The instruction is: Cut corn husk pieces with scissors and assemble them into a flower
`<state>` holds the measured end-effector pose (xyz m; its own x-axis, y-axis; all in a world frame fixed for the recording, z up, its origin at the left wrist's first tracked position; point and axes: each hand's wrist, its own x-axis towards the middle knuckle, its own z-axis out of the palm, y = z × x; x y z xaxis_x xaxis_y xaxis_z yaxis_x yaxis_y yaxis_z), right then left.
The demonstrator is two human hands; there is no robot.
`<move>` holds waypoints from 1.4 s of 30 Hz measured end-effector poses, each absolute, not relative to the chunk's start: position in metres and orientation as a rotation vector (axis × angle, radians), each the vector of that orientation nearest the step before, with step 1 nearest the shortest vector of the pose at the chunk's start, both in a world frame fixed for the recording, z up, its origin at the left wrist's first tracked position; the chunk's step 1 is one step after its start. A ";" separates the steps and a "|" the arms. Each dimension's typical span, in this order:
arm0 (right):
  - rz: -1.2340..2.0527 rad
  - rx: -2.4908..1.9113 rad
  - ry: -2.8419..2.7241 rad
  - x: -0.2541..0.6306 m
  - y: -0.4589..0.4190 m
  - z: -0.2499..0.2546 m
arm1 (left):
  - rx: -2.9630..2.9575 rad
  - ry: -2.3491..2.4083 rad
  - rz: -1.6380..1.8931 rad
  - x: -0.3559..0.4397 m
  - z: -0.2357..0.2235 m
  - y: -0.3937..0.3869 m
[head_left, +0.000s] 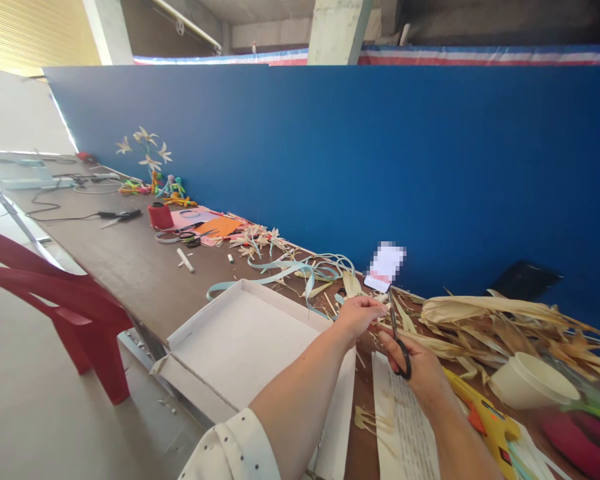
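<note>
My right hand grips a pair of black-handled scissors, its fingers in the loops and the blades pointing up and away. Close to the blades, my left hand is closed in a pinch. A small pale bit shows at its fingertips, too small to name for sure. Dried corn husks lie heaped to the right of both hands. Beneath my right hand is a printed sheet of paper with pale husk scraps beside and on it. A white shallow cardboard box sits under my left forearm.
A yellow glue gun and a cream cup are at the right. Light blue ribbon, husk flowers, orange paper and more scissors line the table toward the blue partition. A red chair stands left.
</note>
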<state>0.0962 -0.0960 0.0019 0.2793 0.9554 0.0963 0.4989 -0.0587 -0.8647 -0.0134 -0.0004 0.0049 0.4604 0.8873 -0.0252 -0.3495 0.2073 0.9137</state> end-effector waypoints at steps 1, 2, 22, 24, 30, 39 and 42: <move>0.672 -1.689 -1.341 0.096 -0.096 0.002 | 1.017 0.649 0.948 -0.014 0.005 0.000; 0.674 -1.688 -1.341 0.095 -0.096 0.002 | 1.014 0.652 0.948 -0.014 0.005 -0.001; 0.584 -1.726 -1.230 0.094 -0.097 0.003 | 0.856 0.529 0.927 -0.018 0.008 0.001; 0.579 -1.733 -1.216 0.092 -0.097 0.004 | 0.860 0.540 0.923 -0.019 0.009 0.002; 0.638 -1.719 -1.224 0.090 -0.097 0.004 | 0.880 0.542 0.927 -0.019 0.007 0.004; 0.670 -1.681 -1.252 0.085 -0.099 0.008 | 0.901 0.565 0.938 -0.020 0.010 0.002; 0.685 -1.686 -1.252 0.083 -0.100 0.009 | 0.925 0.576 0.950 -0.020 0.009 0.003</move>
<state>0.0832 -0.0999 0.0093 0.3339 0.9394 0.0775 0.4412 -0.0831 -0.8935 -0.0200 0.0028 0.0089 0.4835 0.8749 -0.0275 -0.4288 0.2641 0.8639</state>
